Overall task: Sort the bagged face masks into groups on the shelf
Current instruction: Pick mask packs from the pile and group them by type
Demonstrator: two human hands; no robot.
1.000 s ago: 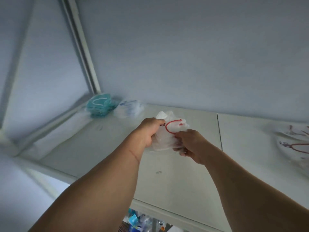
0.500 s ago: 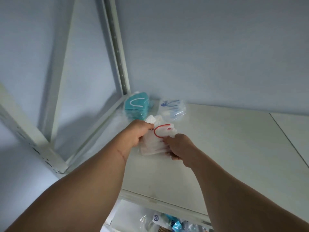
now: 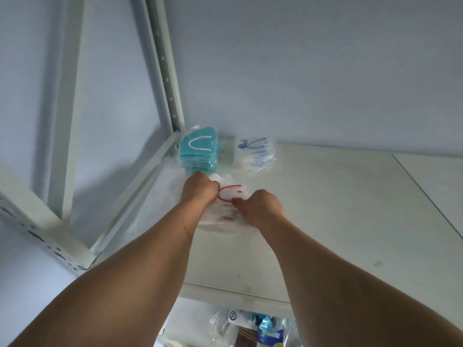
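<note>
Gripping one bagged white mask with a red ear loop point(image 3: 231, 195) at the centre of the frame, both hands hold it low over the shelf point(image 3: 338, 209) — the left hand point(image 3: 199, 189) at its left edge, the right hand point(image 3: 259, 207) at its right. Two other groups lie toward the upper centre: a stack of teal masks point(image 3: 199, 152) in the back corner beside the upright post point(image 3: 164, 68), and just right of it a bag of white masks with blue loops point(image 3: 255, 154) — the count inside each is blurred, perhaps several. Since half a second ago the held bag has hardly moved; the view has shifted slightly
</note>
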